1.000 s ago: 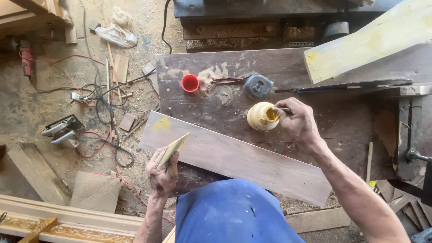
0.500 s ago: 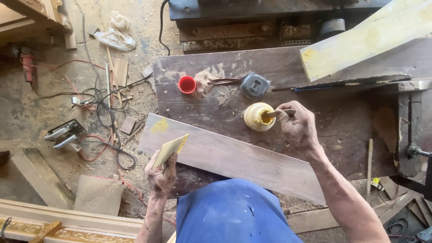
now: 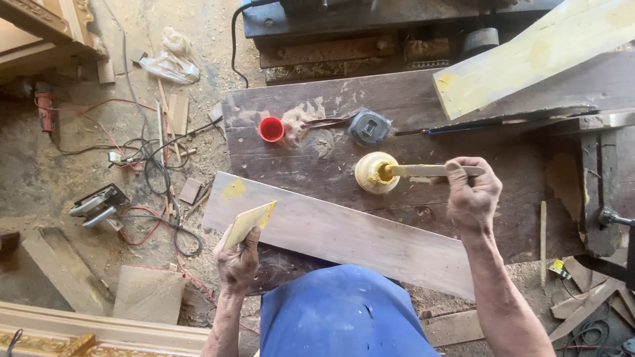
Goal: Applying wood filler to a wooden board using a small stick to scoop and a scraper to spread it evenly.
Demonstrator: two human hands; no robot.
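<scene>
A small round jar (image 3: 376, 172) full of yellow paste is sitting in the middle of the dark wooden bench (image 3: 410, 99). A flat wooden stick (image 3: 433, 170) is lying across it, with one end dipping into the yellow stuff. The person's right hand (image 3: 472, 195) is gripping the other end of the stick, fingers curled tight around it, off to the right of the jar.

The left hand (image 3: 239, 259) is holding up a thin flat card (image 3: 249, 222) smeared with yellow, pinching it between thumb and fingers. The card is sticking up over the near edge of a long brown board (image 3: 344, 231). This board is lying slanted across the front of the bench, just below the jar, and it is wearing a yellow blob near its left end.

Behind the jar, a grey tape measure (image 3: 370, 127) and a red cap (image 3: 271, 129) are resting on the bench beside some sawdust. A pale yellow plank (image 3: 529, 56) is leaning across the far right corner.

Down on the dusty floor to the left, tangled cables (image 3: 152, 165) and a power saw (image 3: 99, 205) are lying about.
</scene>
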